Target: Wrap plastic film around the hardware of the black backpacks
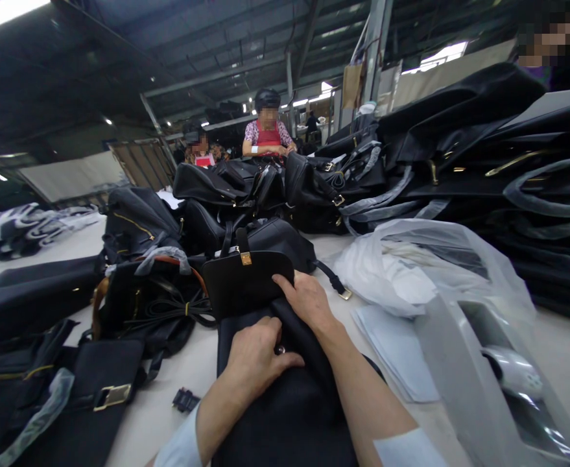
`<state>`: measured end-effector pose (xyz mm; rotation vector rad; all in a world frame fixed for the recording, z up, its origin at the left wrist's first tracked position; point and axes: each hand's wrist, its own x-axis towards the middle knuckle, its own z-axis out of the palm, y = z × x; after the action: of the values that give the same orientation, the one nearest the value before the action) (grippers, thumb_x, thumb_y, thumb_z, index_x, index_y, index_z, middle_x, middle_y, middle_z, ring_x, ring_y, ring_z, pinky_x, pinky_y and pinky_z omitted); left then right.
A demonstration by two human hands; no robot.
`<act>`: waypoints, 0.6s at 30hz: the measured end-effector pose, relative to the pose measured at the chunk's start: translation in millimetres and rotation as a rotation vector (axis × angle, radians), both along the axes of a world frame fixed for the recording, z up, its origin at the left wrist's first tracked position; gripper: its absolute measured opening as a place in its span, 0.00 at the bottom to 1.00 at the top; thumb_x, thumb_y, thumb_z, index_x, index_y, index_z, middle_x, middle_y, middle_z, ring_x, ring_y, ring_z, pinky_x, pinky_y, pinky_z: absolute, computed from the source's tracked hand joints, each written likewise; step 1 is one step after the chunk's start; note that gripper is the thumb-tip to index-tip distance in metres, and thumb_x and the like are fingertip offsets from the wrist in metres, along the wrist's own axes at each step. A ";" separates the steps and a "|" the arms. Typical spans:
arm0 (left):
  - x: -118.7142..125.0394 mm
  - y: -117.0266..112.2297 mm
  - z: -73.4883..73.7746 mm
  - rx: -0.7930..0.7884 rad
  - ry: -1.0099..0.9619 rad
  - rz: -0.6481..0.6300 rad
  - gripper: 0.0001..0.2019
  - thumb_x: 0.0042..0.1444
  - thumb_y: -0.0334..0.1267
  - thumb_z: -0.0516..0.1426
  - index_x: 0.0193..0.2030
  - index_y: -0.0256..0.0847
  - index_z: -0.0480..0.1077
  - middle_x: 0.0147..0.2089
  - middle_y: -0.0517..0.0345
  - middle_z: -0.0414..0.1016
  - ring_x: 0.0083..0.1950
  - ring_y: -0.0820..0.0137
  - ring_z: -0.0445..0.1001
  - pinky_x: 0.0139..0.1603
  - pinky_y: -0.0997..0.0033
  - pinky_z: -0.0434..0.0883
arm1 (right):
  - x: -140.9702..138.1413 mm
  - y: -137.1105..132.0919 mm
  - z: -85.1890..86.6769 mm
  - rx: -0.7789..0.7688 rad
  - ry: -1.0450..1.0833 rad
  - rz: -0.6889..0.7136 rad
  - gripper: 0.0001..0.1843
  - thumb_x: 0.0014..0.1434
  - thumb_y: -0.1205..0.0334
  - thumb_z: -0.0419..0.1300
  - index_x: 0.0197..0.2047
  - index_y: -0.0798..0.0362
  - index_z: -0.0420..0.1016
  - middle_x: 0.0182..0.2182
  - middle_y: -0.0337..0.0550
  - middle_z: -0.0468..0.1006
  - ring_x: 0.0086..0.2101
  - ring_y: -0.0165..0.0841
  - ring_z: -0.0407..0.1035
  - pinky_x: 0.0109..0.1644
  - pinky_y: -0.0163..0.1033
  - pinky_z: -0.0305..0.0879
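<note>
A black bag [285, 408] lies before me on the pale table, its flap [246, 279] lifted away from the body. A gold clasp plate [246, 259] sits on a strap at the flap's upper edge. My right hand [308, 298] pinches the flap's right corner, thumb on its smooth face and fingers behind. Lower down, my left hand [258, 353] is curled on the bag's upper part, its thumb stretched to the right across the material. A small round metal stud [280, 350] shows between the fingers and thumb of that hand. Its fingertips are partly hidden.
More black bags [141, 220] are heaped ahead and left; a tall stack [464, 175] rises at right. Near my right arm are a clear plastic bag [479, 259], light-blue sheets [399, 353] and a grey holder [452, 370]. A person in a red apron [268, 135] works across the table.
</note>
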<state>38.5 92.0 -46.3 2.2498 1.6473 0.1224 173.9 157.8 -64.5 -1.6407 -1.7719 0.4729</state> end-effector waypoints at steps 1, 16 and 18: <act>0.7 1.8 0.6 -0.012 0.006 0.015 0.17 0.49 0.47 0.65 0.27 0.43 0.61 0.30 0.60 0.69 0.32 0.64 0.68 0.28 0.69 0.50 | 0.1 -0.1 0.3 -0.002 0.001 0.002 0.18 0.68 0.49 0.51 0.42 0.49 0.78 0.38 0.46 0.84 0.42 0.40 0.77 0.41 0.37 0.64; -14.9 36.2 1.1 -0.348 -0.123 -0.017 0.16 0.40 0.36 0.66 0.20 0.43 0.59 0.21 0.70 0.60 0.26 0.73 0.58 0.26 0.72 0.52 | 1.5 -0.6 -0.2 -0.013 0.022 0.047 0.18 0.67 0.49 0.51 0.45 0.49 0.78 0.41 0.47 0.84 0.43 0.42 0.77 0.43 0.39 0.64; -17.0 37.5 0.4 -0.367 -0.141 -0.014 0.15 0.40 0.36 0.65 0.21 0.42 0.60 0.21 0.70 0.60 0.26 0.73 0.58 0.26 0.72 0.53 | 1.3 -0.7 -0.1 -0.013 0.024 0.048 0.18 0.67 0.49 0.51 0.46 0.49 0.77 0.41 0.47 0.84 0.43 0.42 0.77 0.42 0.39 0.64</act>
<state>21.5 129.6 -45.9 1.9304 1.4461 -0.0239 175.3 157.1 -64.6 -1.5982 -1.7973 0.5242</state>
